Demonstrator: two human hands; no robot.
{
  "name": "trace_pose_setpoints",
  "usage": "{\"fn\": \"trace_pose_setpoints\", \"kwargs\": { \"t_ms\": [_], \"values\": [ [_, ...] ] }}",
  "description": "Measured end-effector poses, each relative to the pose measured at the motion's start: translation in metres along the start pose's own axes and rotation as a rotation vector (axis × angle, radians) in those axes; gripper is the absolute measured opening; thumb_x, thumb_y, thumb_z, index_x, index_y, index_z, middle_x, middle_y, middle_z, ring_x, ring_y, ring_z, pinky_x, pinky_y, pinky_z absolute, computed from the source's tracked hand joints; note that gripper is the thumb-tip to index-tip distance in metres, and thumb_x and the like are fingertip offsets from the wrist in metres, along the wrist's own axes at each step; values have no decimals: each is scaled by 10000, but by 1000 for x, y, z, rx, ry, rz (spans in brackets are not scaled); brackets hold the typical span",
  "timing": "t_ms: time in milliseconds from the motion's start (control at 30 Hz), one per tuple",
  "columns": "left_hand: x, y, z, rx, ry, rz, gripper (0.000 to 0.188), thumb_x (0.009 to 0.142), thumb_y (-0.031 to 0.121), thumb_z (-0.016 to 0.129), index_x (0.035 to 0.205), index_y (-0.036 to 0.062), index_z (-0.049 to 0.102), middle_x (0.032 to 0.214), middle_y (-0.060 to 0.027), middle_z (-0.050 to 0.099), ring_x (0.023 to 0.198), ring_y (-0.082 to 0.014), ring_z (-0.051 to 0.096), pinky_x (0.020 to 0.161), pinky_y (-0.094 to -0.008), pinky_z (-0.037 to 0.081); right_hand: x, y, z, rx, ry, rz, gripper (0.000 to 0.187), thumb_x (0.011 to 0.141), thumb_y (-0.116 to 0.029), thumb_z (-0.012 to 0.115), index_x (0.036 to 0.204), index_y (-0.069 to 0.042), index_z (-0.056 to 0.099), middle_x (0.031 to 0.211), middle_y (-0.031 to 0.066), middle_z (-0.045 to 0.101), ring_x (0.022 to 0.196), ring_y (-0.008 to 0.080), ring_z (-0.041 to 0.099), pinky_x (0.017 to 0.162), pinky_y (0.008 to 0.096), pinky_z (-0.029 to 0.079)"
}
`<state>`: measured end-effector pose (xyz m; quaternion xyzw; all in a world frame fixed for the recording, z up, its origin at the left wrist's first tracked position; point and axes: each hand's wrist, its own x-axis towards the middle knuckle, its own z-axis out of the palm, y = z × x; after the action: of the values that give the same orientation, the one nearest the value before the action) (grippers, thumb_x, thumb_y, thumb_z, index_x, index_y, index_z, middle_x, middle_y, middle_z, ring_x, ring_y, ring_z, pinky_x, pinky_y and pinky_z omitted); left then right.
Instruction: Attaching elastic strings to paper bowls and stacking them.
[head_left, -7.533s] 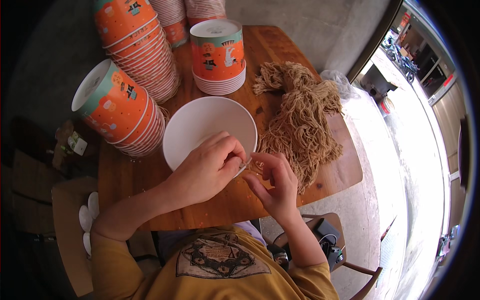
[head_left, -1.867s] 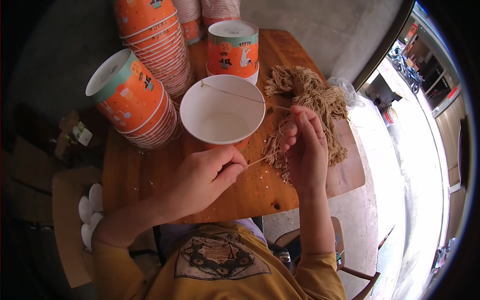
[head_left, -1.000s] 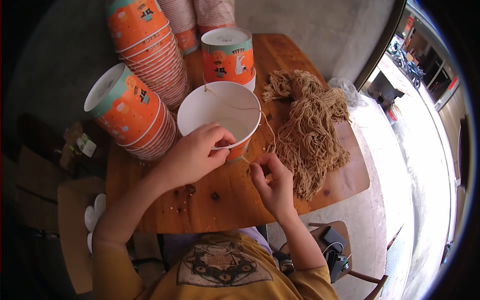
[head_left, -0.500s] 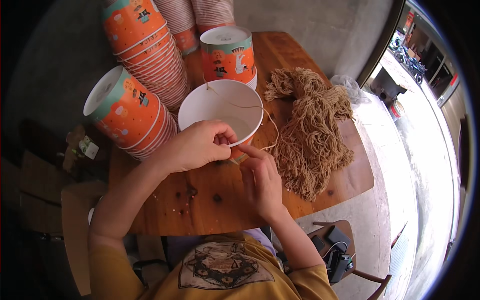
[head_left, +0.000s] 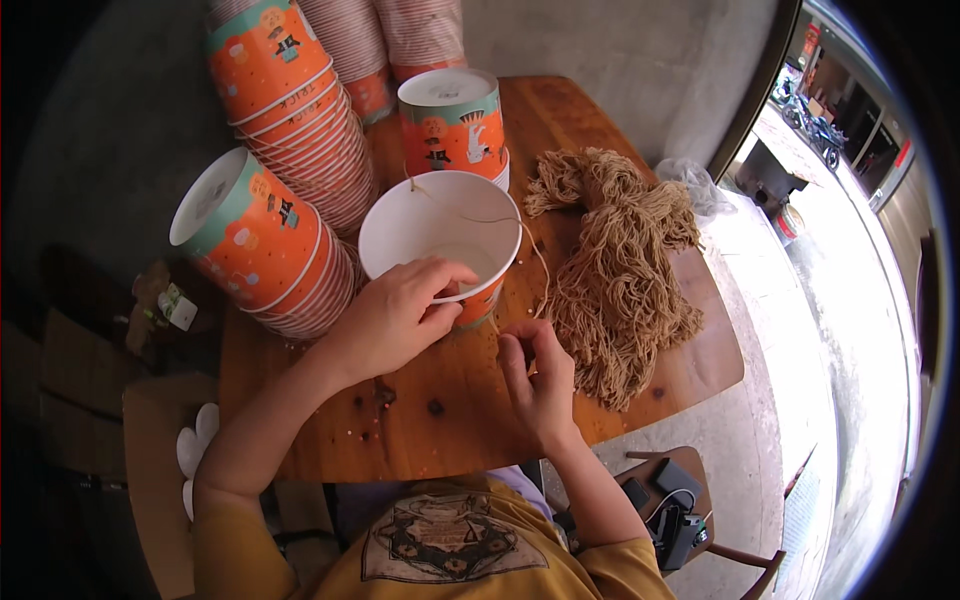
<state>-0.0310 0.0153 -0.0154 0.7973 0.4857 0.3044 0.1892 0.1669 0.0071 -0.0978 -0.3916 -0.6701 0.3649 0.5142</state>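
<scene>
A white-lined paper bucket (head_left: 432, 228) with an orange printed outside stands upright, mouth up, on the wooden table. My left hand (head_left: 395, 312) grips its near rim, fingers over the inside and thumb outside. A thin tan string (head_left: 537, 248) passes through the far rim, crosses the mouth and hangs over the right side. Just right of the bucket's near side, my right hand (head_left: 540, 372) pinches a short string end that runs up toward the near rim. To its right lies a tangled heap of tan strings (head_left: 630, 290).
Upside-down orange buckets are stacked at the left (head_left: 265, 240) and behind (head_left: 455, 130), with wrapped stacks (head_left: 345, 45) farther back. An open carton (head_left: 155, 470) holding white round pieces sits lower left. A chair (head_left: 690, 485) bearing dark devices stands lower right of the table (head_left: 400, 420).
My right hand has drawn down and right, away from the rim, with the string end. My left hand has moved slightly and stays at the near rim.
</scene>
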Motion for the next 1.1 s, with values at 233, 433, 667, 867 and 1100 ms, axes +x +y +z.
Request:
{"fn": "trace_pose_setpoints", "kwargs": {
  "t_ms": [233,433,667,867,1100],
  "values": [
    [-2,10,-5,-112,13,-173,249,877,53,616,1122,11,609,975,-124,644,867,-275,656,774,-369,522,12,-5,1,-55,75,-108,98,864,-50,721,951,-41,675,733,76,585,600,171,536,545,296,441],
    [-6,28,-3,-335,51,-170,326,918,-37,579,1233,45,593,1133,-60,636,1044,-153,639,874,-308,539,18,-19,4,29,75,11,106,851,-57,737,942,-40,686,668,42,538,540,112,459,513,273,399],
    [-13,18,15,54,101,184,346,844,13,687,1174,92,620,1028,-70,576,972,-263,601,826,-369,515,12,-18,1,74,35,95,95,886,-87,706,948,-22,678,652,20,525,548,79,436,510,245,383],
    [-20,17,15,583,202,455,284,791,72,704,1069,63,648,1042,-57,575,998,-248,562,838,-361,491,7,-19,-6,239,-67,219,100,913,-99,686,952,-7,675,661,-19,546,592,35,432,529,226,387],
    [-26,21,11,922,166,627,194,825,154,627,973,29,637,1062,-88,571,1009,-230,551,855,-356,486,4,-23,-9,328,-163,208,112,916,-119,706,936,-13,676,664,-35,546,613,30,451,562,214,416]
  ]
}}
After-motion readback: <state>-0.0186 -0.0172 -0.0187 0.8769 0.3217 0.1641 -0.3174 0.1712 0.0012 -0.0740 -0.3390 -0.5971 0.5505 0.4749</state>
